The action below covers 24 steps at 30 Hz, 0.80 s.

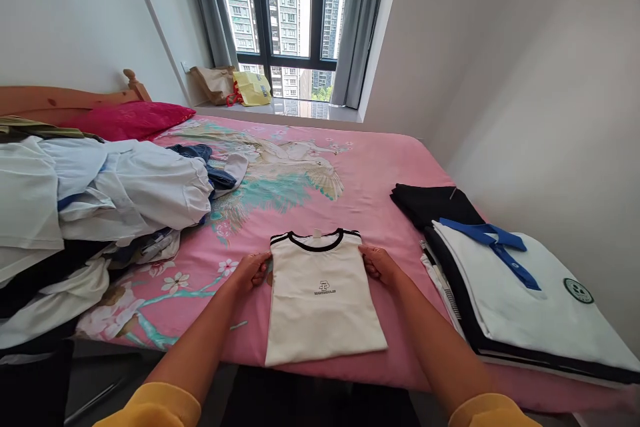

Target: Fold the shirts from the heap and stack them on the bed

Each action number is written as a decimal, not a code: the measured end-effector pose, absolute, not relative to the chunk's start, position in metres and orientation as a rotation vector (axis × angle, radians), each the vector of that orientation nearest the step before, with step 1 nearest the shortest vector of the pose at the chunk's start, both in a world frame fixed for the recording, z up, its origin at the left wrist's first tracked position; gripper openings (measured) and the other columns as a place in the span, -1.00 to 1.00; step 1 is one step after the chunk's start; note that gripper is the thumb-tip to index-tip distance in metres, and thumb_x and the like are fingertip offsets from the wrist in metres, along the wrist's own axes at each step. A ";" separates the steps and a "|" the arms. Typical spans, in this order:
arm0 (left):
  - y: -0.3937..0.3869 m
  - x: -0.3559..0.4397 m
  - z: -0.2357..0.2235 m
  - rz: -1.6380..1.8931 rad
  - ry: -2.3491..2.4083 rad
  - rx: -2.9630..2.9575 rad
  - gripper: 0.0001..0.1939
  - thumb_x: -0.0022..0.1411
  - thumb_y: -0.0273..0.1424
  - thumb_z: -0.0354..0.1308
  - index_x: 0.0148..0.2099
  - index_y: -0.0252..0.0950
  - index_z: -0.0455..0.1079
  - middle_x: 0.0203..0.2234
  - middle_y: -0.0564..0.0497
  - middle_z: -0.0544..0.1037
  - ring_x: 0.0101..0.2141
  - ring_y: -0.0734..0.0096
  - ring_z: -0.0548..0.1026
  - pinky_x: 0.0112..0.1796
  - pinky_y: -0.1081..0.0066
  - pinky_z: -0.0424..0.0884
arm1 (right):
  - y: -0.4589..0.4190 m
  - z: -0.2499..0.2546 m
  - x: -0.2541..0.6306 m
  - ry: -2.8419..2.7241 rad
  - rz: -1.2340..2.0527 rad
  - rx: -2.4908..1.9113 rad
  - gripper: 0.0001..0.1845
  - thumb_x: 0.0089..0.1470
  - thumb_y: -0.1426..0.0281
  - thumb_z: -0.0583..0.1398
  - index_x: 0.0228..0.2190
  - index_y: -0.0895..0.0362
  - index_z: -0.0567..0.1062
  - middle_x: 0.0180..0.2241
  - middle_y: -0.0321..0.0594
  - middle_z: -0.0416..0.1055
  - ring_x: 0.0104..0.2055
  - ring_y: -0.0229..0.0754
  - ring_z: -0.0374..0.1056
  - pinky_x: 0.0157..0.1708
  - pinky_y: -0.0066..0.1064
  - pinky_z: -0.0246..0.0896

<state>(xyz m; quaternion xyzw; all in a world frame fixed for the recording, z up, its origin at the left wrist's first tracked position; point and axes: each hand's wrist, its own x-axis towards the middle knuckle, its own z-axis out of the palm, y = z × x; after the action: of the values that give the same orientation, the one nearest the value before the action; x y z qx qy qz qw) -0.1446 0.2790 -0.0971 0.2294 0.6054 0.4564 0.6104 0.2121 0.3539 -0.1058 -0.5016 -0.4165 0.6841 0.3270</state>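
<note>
A cream T-shirt (320, 320) with black neck trim and a small dark print on its chest lies folded into a neat rectangle near the bed's front edge. My left hand (253, 271) pinches its left side just below the shoulder. On the opposite side, my right hand (379, 263) grips the matching edge, fingers closed on the cloth. The shirt lies flat, its collar pointing away from me. Fingertips of both hands are partly hidden by the fabric and the curled fingers.
Folded clothes are stacked at the right, topped by a white polo shirt (530, 307) with a blue collar; folded black clothing (430, 203) lies behind. A loose clothes heap (135, 193) covers the left. Beyond are a red pillow (135, 119) and bags (253, 88) on the windowsill.
</note>
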 end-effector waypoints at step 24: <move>0.251 -0.139 -0.093 0.819 1.477 0.769 -0.57 -0.04 -0.11 0.20 -0.64 -0.25 0.10 -0.84 0.24 0.02 -0.81 0.70 -0.11 -0.74 0.55 -0.27 | 0.315 -0.100 0.216 -1.151 1.821 -1.322 -0.59 -0.18 0.16 0.25 -0.60 0.09 0.13 -0.75 -0.55 0.00 -0.78 -0.49 -0.16 -0.82 -0.58 -0.41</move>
<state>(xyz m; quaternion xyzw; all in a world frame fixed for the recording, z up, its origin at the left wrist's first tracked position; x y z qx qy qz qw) -0.1385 0.2510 -0.0932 0.3318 0.6370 0.3531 0.5996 0.2164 0.3147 -0.0997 -0.4985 -0.4342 0.6868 0.3022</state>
